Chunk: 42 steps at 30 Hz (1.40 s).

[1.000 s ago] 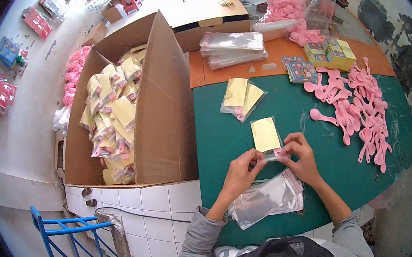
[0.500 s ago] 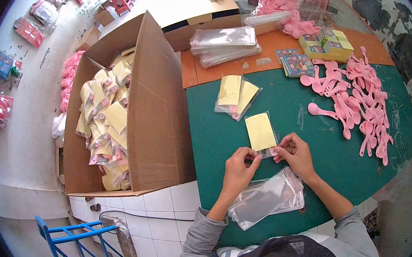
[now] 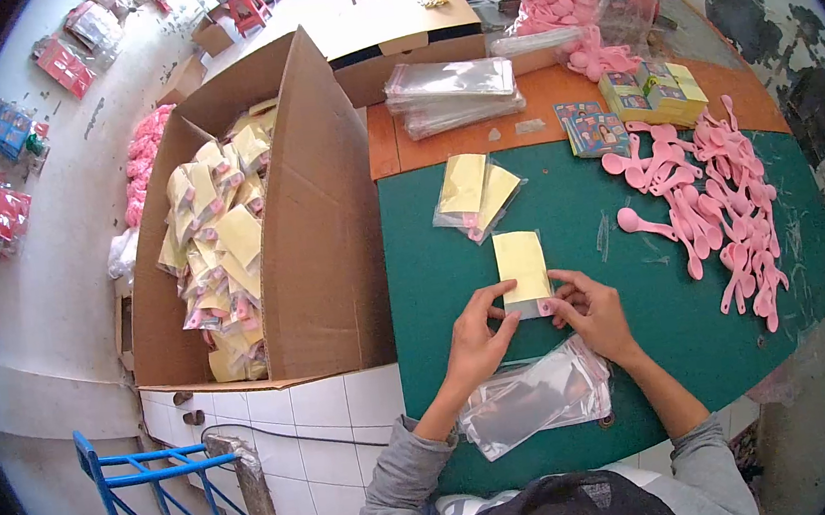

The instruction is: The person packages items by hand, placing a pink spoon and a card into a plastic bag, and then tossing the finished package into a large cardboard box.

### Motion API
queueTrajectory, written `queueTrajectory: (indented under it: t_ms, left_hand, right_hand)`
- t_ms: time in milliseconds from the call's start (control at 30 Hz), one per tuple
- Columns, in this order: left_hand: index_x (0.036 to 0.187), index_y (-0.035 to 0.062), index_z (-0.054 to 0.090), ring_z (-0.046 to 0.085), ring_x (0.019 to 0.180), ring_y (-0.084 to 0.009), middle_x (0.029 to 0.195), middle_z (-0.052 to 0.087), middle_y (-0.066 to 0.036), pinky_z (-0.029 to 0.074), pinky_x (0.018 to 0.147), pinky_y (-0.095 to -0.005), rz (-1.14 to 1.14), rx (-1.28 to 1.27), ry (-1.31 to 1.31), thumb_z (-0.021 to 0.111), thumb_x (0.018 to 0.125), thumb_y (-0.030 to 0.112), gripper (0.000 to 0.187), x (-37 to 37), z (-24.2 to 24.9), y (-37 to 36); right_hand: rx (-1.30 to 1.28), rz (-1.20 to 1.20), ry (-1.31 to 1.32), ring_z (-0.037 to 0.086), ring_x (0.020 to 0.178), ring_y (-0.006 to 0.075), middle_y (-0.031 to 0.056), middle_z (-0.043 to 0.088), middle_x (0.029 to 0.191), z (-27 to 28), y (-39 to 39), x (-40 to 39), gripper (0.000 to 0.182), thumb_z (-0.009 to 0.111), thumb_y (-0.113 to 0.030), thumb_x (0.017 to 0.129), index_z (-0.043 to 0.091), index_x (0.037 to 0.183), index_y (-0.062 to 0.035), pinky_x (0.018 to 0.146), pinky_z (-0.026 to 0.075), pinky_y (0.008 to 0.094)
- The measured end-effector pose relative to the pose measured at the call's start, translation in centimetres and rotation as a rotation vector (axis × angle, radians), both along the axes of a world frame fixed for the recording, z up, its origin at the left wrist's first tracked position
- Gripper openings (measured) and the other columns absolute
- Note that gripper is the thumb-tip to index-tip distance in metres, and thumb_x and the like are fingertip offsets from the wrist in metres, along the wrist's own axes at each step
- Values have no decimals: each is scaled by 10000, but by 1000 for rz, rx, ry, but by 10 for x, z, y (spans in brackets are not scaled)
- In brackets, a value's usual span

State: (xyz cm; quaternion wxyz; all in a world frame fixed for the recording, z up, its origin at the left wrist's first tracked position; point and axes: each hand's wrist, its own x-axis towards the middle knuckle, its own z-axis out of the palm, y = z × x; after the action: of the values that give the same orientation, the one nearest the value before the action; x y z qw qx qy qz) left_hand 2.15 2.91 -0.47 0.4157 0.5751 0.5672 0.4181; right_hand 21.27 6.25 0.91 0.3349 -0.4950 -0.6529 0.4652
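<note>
**Hands settle on a yellow-card packet at the green table**

Both hands have slid slightly up the green table (image 3: 586, 380) since a second ago, and the packet they were pinching at its near edge now lies flatter under their fingertips. Left of the table stands a large cardboard box (image 3: 319, 227), open at the top and piled with finished yellow packets (image 3: 220, 247). Along the table's right side sprawls a heap of pink spoons (image 3: 718, 195). At the table's far edge, on the orange strip, sit a stack of clear sleeves (image 3: 454, 92), a block of yellow cards (image 3: 662, 95) and a small pile of printed cards (image 3: 598, 129). Near the table's front edge, between the person's forearms, lies a loose bundle of clear bags (image 3: 538, 395). Two sealed packets (image 3: 476, 192) rest toward the table's middle. Just in front of them lies the yellow-card packet (image 3: 522, 264), flat on the green surface. The left hand (image 3: 477, 341) curls loosely, fingertips pressing the packet's near left corner. The right hand (image 3: 591, 314) does likewise at the near right corner, thumb and forefinger closed on the edge.
</note>
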Motion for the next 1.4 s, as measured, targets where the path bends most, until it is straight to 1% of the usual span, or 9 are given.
queueTrajectory:
  t_ms: [200,300,467,567,767,967,1067,1200,1400]
  left_hand:
    - [1226,70,533,606,811,-162,1153,569,-103,511,590,-264,8,180,45,672,772,53,474,-12,44,41]
    - [1136,31,563,615,845,-229,1093,577,-131,515,679,-350,356,613,837,692,768,127,402,-12,44,57]
    - [921,33,570,596,858,-257,876,576,-114,461,742,-403,-348,63,458,700,752,200,270,25,28,-5]
    - [923,33,576,610,736,-255,834,580,-108,479,648,-373,-399,267,464,692,758,174,246,35,15,-26]
    - [879,30,597,658,741,-234,805,646,-99,505,638,-330,-426,26,99,661,787,151,165,28,15,-15]
    - [970,65,668,661,786,-240,862,670,-112,511,688,-321,-443,176,185,627,816,131,172,23,7,-13]
    - [1071,58,641,666,759,-254,875,678,-116,515,682,-334,-398,232,157,604,845,139,243,19,11,-10]
    - [1102,14,601,656,828,-170,915,679,-94,517,713,-285,-377,-151,-236,590,869,100,249,14,18,-6]
    - [1176,-12,521,636,884,-137,935,666,-92,520,746,-257,-330,-317,-371,602,858,37,332,11,21,-3]
  right_hand:
    - [557,-240,-791,524,999,362,195,538,1075,-1,53,85,309,448,41,806,567,1087,-6,880,420,422]
    - [592,-351,-1021,504,1045,311,159,547,1071,-13,56,132,329,461,18,791,569,1100,-16,893,397,419]
    - [533,-392,-1128,500,1044,284,134,553,1064,-10,57,141,275,505,-46,819,585,1081,-27,877,400,413]
    - [599,-467,-1078,524,977,300,143,562,1018,-9,59,143,208,521,-102,861,590,1038,-19,849,411,410]
    - [763,-658,-537,562,786,209,111,561,870,29,39,111,149,544,-135,893,578,967,-10,688,449,315]
    - [80,-242,208,569,650,106,62,585,735,57,6,65,123,585,-76,858,588,961,-10,618,475,261]
    - [145,66,-100,613,661,121,75,623,736,52,4,56,143,601,-72,844,591,973,-9,623,498,265]
    - [156,12,-193,630,702,123,80,638,766,50,6,62,160,612,-53,836,578,983,-1,648,511,258]
    - [172,-211,296,619,787,127,70,613,861,46,0,56,201,613,-28,847,532,1027,9,693,531,248]
